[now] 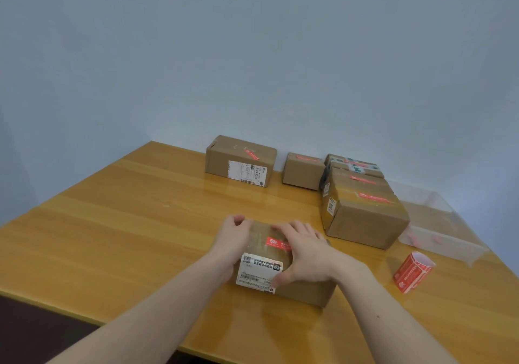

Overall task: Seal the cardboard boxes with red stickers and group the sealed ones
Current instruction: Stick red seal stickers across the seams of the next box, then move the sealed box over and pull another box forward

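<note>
1. The wall point(252, 54) is pale blue-grey and fills the upper half of the view.
2. The table point(112, 237) is glossy yellow wood, and everything else lies on it.
3. A clear bin point(438, 223) sits at the right edge; a few red scraps show through it.
4. Sealed boxes point(365, 212) stand packed together at the right, touching one another, each with a red sticker on top.
5. A far box point(241, 161) stands near the wall, apart from the others, with a red sticker on top and a white label on its front.
6. A small box point(302, 171) stands between the far box and the group, also with a red sticker.
7. The near box point(306, 290) lies at the front centre, under both hands, with a white label point(259, 271) on top.
8. The left hand point(233, 237) rests on the box's left side, fingers curled over its far top edge.
9. The right hand point(306, 254) lies flat on top, fingers spread and pressing, thumb on the label.
10. The roll point(412, 272) of red stickers stands to the right of the near box, well apart from it.
11. A red sticker point(276, 243) lies across the near box's top, partly under the right fingers.
</note>
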